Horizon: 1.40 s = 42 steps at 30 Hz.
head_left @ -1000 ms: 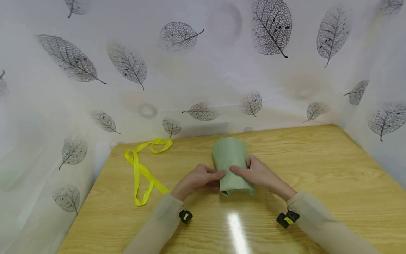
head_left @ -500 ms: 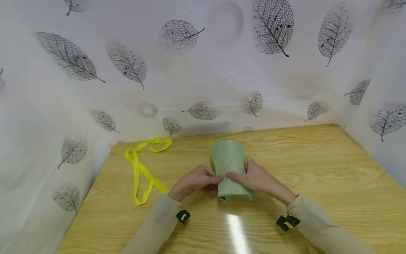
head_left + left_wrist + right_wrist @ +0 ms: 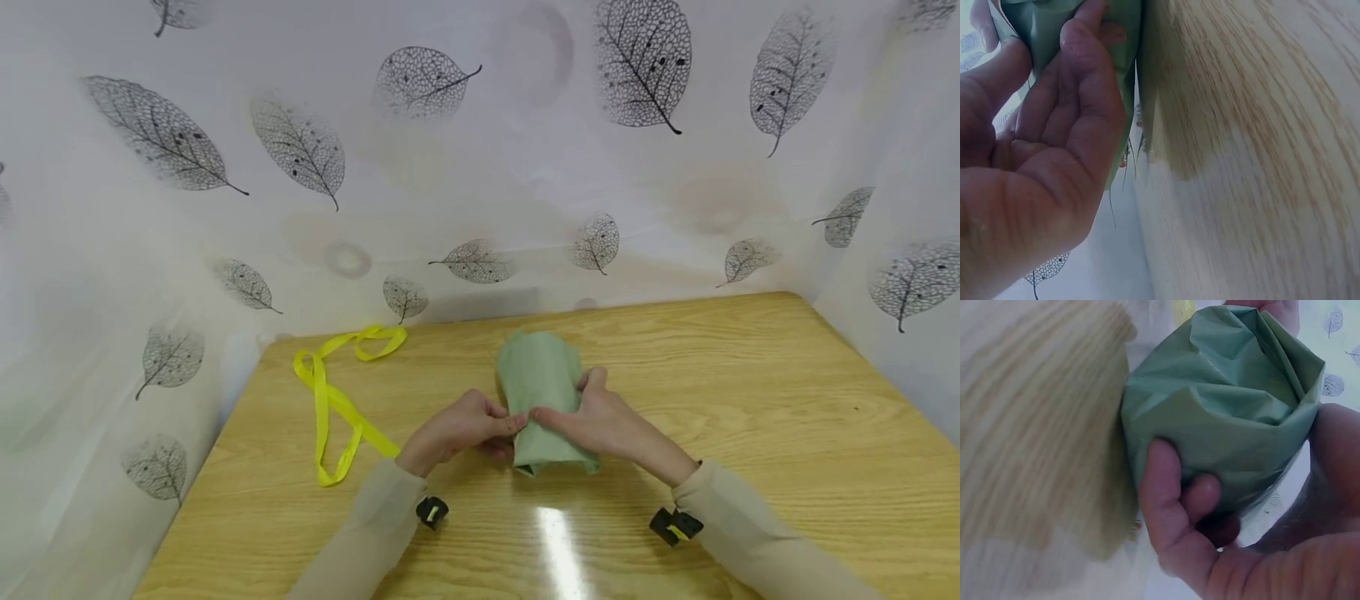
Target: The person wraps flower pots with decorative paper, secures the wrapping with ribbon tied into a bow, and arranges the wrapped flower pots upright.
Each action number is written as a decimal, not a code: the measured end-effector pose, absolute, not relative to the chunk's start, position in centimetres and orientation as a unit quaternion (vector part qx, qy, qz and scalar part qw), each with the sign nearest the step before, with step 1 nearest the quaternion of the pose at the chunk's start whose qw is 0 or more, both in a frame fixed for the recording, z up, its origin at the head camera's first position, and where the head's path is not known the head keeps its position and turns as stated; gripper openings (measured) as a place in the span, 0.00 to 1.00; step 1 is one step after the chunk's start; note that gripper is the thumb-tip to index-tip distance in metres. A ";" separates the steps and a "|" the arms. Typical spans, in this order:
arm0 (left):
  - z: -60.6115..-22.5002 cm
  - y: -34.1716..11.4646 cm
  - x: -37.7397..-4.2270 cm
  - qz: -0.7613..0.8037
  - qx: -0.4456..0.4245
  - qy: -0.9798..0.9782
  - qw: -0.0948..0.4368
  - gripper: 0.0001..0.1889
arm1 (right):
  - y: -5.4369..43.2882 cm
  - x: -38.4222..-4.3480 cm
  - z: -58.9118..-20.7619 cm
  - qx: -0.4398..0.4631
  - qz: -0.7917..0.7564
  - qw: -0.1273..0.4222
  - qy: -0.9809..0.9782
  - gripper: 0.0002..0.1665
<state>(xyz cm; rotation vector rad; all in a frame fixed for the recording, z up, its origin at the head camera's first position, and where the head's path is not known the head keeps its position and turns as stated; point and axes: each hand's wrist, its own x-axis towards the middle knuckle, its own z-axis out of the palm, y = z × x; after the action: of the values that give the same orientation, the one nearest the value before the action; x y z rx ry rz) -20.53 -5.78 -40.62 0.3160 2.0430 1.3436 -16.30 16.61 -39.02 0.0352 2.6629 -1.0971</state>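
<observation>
A green paper-wrapped bundle, roughly tube-shaped, lies on the table in the middle of the head view. My left hand pinches its left side near the close end, thumb on top and fingers beneath. Around the right side, my right hand grips the wrap with its thumb pressed on top, the thumb tips almost meeting. The right wrist view shows the near end of the wrapping crumpled and folded inward. What is inside the paper stays hidden.
A long yellow ribbon lies loosely looped on the wooden table at the left, one end running toward my left wrist. A pale leaf-printed cloth hangs behind the table and at both sides. Each wrist wears a small black camera.
Over the past second the bundle and both hands have come slightly closer to me. Both thumbs have shifted a little to the left. In the last half second almost nothing has moved.
</observation>
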 end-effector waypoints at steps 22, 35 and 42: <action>-40.4 -5.7 -21.2 0.525 0.122 0.768 0.346 0.17 | 16.4 -15.8 -38.3 0.020 -0.375 0.145 0.915 0.60; -40.6 -6.5 -21.3 0.510 0.163 0.771 0.345 0.18 | 16.1 -15.9 -38.1 0.018 -0.393 0.153 0.906 0.56; -39.9 -9.7 -21.0 0.492 0.202 0.779 0.331 0.24 | 15.8 -15.8 -38.3 0.023 -0.398 0.161 0.903 0.55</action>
<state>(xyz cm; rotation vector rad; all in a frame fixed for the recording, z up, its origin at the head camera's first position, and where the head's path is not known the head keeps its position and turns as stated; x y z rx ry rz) -20.98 -9.69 -39.85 0.5274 2.0370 1.2865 -15.75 15.79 -38.28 0.0669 2.5783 -1.1357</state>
